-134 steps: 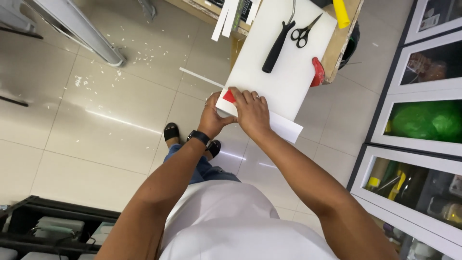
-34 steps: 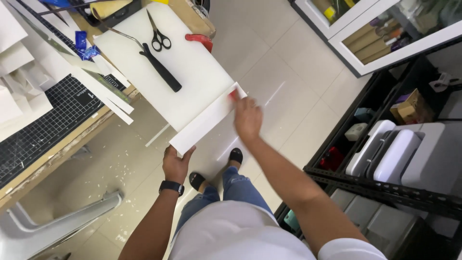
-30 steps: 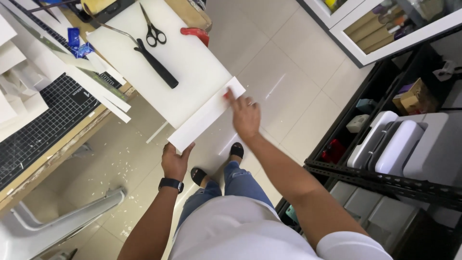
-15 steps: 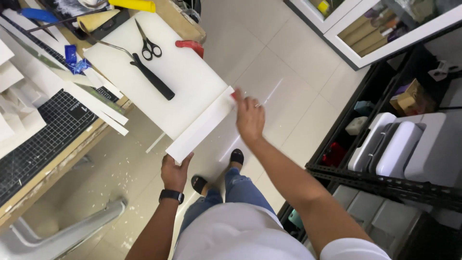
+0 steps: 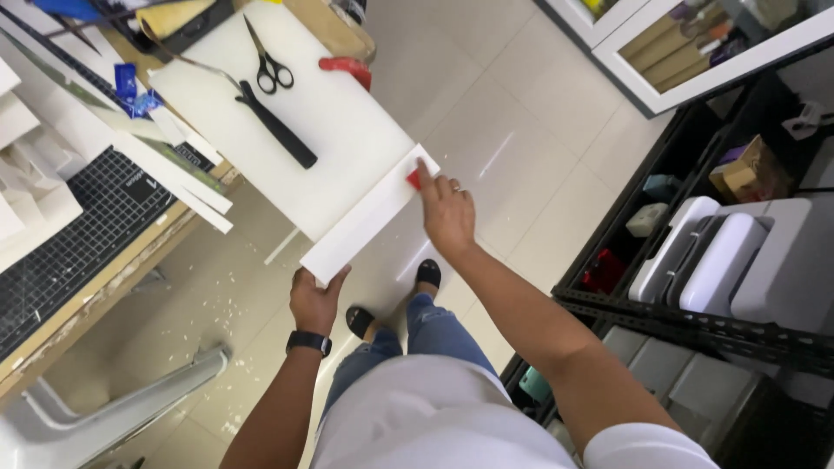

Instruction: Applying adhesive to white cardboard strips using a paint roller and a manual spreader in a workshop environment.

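White strip held at both ends over the board's near edge

The left hand [image 5: 314, 300] grips the white strip [image 5: 369, 217] at its near-left end; the right hand [image 5: 446, 214] presses a small red piece [image 5: 413, 179] against its far-right end. Long axis: near-left to far-right.

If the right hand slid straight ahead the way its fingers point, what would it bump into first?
Probably nothing new: the right hand already presses a small red thing at the white strip. Beyond lies the bare white board; the red-handled tool sits farther, roughly that way.

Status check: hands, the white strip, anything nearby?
Left hand grips white strip at near end. Right hand presses small red tool on far end. Scissors lie apart.
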